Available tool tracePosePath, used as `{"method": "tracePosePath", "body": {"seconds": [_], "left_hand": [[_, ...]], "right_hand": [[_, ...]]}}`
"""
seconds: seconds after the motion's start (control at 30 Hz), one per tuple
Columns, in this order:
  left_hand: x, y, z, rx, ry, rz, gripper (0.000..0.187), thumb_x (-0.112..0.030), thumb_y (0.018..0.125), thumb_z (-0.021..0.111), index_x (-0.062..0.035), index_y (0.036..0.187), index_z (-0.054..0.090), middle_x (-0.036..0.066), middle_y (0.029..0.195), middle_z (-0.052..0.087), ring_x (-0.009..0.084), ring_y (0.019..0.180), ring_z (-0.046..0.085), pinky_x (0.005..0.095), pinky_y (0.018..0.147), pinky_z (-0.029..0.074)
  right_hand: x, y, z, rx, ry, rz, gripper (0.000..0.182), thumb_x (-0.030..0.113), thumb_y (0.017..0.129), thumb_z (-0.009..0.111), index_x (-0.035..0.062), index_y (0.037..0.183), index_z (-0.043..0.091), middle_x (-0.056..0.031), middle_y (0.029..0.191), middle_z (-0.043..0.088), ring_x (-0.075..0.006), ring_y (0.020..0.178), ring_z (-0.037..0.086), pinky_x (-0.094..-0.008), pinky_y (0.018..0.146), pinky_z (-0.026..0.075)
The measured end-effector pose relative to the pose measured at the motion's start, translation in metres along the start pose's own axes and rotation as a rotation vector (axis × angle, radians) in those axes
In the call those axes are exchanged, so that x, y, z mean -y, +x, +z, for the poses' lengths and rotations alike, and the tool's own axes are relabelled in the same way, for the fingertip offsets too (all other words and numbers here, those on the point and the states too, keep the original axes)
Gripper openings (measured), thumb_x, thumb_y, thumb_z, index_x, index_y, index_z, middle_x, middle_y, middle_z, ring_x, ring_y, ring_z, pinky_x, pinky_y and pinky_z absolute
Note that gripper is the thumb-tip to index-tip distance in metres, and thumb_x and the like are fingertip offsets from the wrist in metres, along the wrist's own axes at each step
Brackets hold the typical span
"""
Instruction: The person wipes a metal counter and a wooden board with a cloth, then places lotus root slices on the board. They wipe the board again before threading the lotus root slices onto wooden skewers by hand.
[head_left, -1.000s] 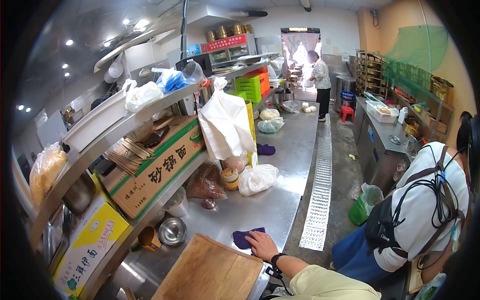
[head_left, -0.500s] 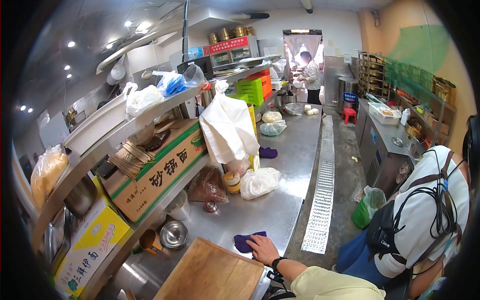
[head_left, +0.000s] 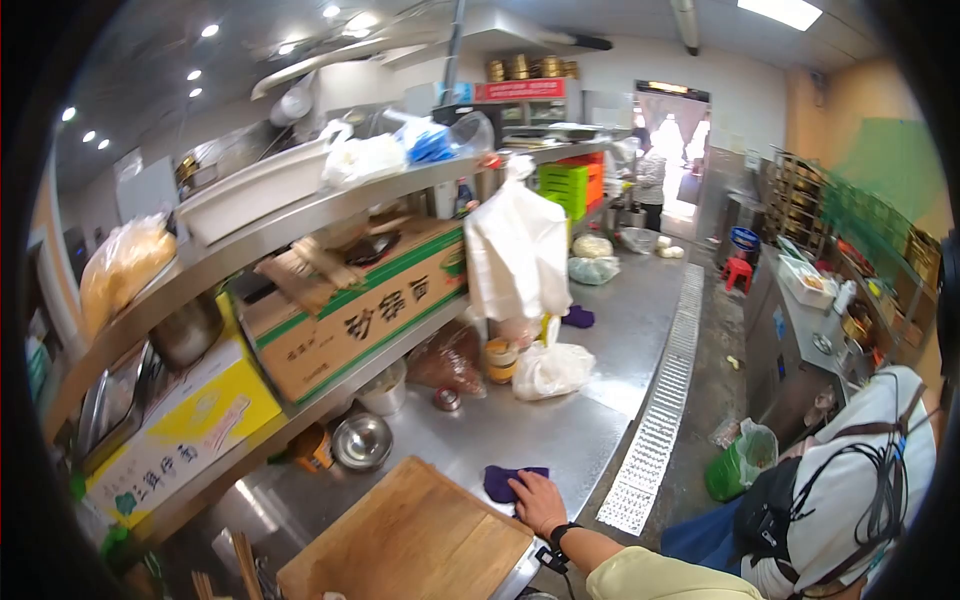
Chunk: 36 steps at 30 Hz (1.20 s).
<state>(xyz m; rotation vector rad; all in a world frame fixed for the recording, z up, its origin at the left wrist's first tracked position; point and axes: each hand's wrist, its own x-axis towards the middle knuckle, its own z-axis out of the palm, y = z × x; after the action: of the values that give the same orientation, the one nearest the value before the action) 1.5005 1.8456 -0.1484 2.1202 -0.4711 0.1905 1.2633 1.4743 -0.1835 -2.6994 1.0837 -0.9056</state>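
My right hand [head_left: 540, 503] reaches in from the lower right, with a dark band on its wrist. Its fingers press down over the edge of a folded purple cloth [head_left: 505, 484], which lies flat on the steel counter [head_left: 450, 430]. Just left of the hand is a wooden cutting board [head_left: 410, 530]. Beyond the board, a shiny metal bowl [head_left: 362, 442] sits near the shelf. My left hand is out of view.
On the counter are a tied white bag [head_left: 553, 370], a small jar [head_left: 500, 360] and a second purple cloth [head_left: 578, 317]. Boxes [head_left: 370, 310] fill the shelf at left. A person in white [head_left: 860, 470] is close at right; another stands near the doorway.
The view has swung left, so most of the scene sits further right in the picture. My right hand stays on the purple cloth beside the board.
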Motion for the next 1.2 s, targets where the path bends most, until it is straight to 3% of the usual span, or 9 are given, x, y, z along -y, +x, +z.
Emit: {"method": "tracePosePath", "body": {"seconds": [0.13, 0.27, 0.47, 0.57, 0.8, 1.03, 1.13, 1.2], "left_hand": [[-0.006, 0.004, 0.002, -0.045, 0.067, 0.043, 0.03, -0.012, 0.088, 0.056, 0.0041, 0.113, 0.05, 0.021, 0.111, 0.055, 0.0357, 0.102, 0.053, 0.0434, 0.089, 0.044], [-0.019, 0.005, -0.003, 0.166, 0.219, 0.084, 0.024, -0.009, 0.085, 0.055, 0.0032, 0.106, 0.053, 0.02, 0.103, 0.054, 0.037, 0.097, 0.052, 0.044, 0.087, 0.044], [-0.014, 0.009, -0.002, 0.16, 0.181, 0.191, 0.016, -0.004, 0.079, 0.054, 0.0016, 0.095, 0.052, 0.019, 0.099, 0.051, 0.0371, 0.093, 0.05, 0.045, 0.085, 0.042], [-0.016, 0.008, -0.004, 0.199, 0.182, 0.132, 0.016, -0.003, 0.078, 0.053, 0.0012, 0.094, 0.051, 0.019, 0.099, 0.051, 0.0371, 0.092, 0.049, 0.0455, 0.086, 0.041], [0.001, 0.004, 0.003, 0.105, 0.134, 0.095, 0.032, -0.008, 0.084, 0.055, 0.0001, 0.114, 0.05, 0.023, 0.112, 0.05, 0.0405, 0.104, 0.047, 0.0456, 0.092, 0.039], [0.003, 0.001, -0.002, 0.138, 0.172, 0.135, 0.031, -0.009, 0.086, 0.055, -0.0008, 0.115, 0.049, 0.021, 0.114, 0.049, 0.0394, 0.106, 0.047, 0.0447, 0.093, 0.039], [-0.005, -0.002, -0.01, 0.134, 0.069, 0.039, 0.036, -0.012, 0.087, 0.056, -0.0036, 0.12, 0.049, 0.02, 0.114, 0.05, 0.0386, 0.107, 0.047, 0.0455, 0.094, 0.039], [0.034, 0.0, 0.003, 0.034, -0.204, -0.094, 0.038, 0.001, 0.081, 0.058, -0.0017, 0.118, 0.049, 0.013, 0.111, 0.056, 0.0266, 0.1, 0.055, 0.0373, 0.09, 0.044]], "right_hand": [[0.004, 0.0, 0.004, 0.015, -0.02, -0.014, 0.046, 0.017, 0.075, 0.061, 0.0134, 0.12, 0.056, -0.0126, 0.126, 0.052, -0.0306, 0.118, 0.048, -0.0432, 0.098, 0.038], [0.004, 0.0, 0.002, 0.025, -0.021, -0.01, 0.045, 0.017, 0.075, 0.061, 0.014, 0.12, 0.057, -0.0118, 0.124, 0.053, -0.0295, 0.117, 0.048, -0.0428, 0.098, 0.038], [0.003, 0.002, 0.003, 0.024, -0.027, -0.01, 0.044, 0.017, 0.075, 0.06, 0.0139, 0.119, 0.057, -0.0114, 0.124, 0.053, -0.029, 0.116, 0.049, -0.0426, 0.097, 0.038], [0.003, 0.001, 0.002, 0.011, -0.006, -0.016, 0.044, 0.016, 0.074, 0.061, 0.0121, 0.118, 0.058, -0.013, 0.124, 0.053, -0.0309, 0.116, 0.049, -0.0431, 0.097, 0.039], [0.001, -0.003, 0.006, -0.025, -0.006, -0.018, 0.045, 0.018, 0.072, 0.062, 0.014, 0.117, 0.059, -0.0118, 0.123, 0.054, -0.0296, 0.115, 0.049, -0.0437, 0.096, 0.038], [-0.003, -0.006, 0.011, -0.067, 0.015, -0.033, 0.044, 0.016, 0.071, 0.062, 0.0118, 0.115, 0.06, -0.0139, 0.121, 0.055, -0.0324, 0.114, 0.049, -0.0455, 0.096, 0.038], [-0.002, -0.006, 0.01, -0.051, 0.047, -0.035, 0.044, 0.016, 0.071, 0.061, 0.0104, 0.115, 0.059, -0.015, 0.123, 0.054, -0.033, 0.116, 0.048, -0.0458, 0.097, 0.037], [0.004, -0.006, 0.003, -0.03, 0.008, -0.053, 0.047, 0.02, 0.073, 0.064, 0.0099, 0.118, 0.056, -0.0138, 0.123, 0.053, -0.0326, 0.114, 0.048, -0.0443, 0.095, 0.039]]}}
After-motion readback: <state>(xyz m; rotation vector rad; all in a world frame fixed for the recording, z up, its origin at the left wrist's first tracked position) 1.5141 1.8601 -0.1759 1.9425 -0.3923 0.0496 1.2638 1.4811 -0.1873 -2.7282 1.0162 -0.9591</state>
